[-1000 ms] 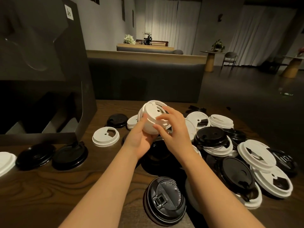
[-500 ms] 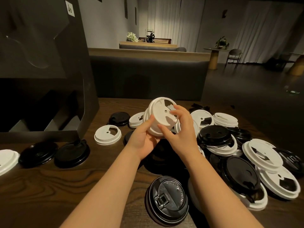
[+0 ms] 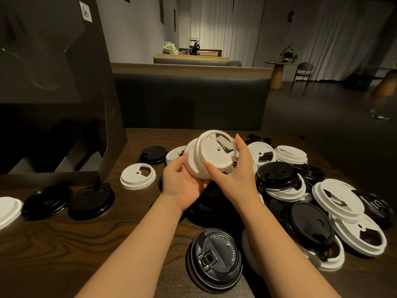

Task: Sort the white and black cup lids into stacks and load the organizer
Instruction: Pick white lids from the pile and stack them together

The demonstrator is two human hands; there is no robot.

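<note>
Held stack: a short stack of white lids (image 3: pixel 209 157) is held tilted above the table's (image 3: pixel 64 237) centre.
Left hand (image 3: pixel 182 183): cupped under the stack, thumb curled on its side.
Right hand (image 3: pixel 238 168): fingers clamped on the top lid's rim.
Hidden: the stack's count — cannot be told.
Organizer (image 3: pixel 53 87): at 10 o'clock — its compartments too dark to read.
Loose pile (image 3: pixel 311 196): black and white lids are heaped at 3 o'clock.

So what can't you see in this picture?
- Head view: how many lids are in the white stack; the left hand and right hand cover its edges.
- Inside the organizer: too dark.
- The white lid at the left edge: cut off.
- Lids low in the pile: buried.
</note>
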